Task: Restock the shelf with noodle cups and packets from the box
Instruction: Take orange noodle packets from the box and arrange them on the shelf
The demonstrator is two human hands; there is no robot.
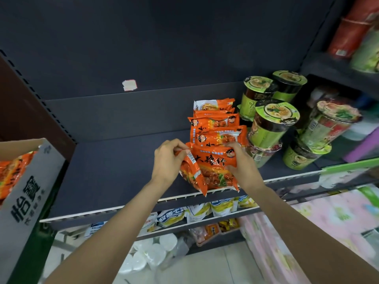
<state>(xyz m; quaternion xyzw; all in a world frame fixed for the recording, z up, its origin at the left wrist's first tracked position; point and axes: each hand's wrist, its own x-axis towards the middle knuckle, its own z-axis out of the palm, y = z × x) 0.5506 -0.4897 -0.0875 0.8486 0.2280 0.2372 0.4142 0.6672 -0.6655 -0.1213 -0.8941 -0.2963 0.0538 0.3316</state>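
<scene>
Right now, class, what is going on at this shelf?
A person is restocking noodles. Both hands, left and right, pinch the front orange packet at the shelf edge, adding it to a row of the same packets. Green noodle cups stand stacked to the right. The box on the left holds more packets.

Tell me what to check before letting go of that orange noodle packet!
1. Both hands on the front packet: left hand and right hand grip it: ok.
2. Packet fully on the shelf: its bottom reaches the front edge: not ok.
3. Row of packets behind stands upright: ok.
4. Noodle cups clear of the packet: ok.
5. More packets in the box: ok.
</scene>
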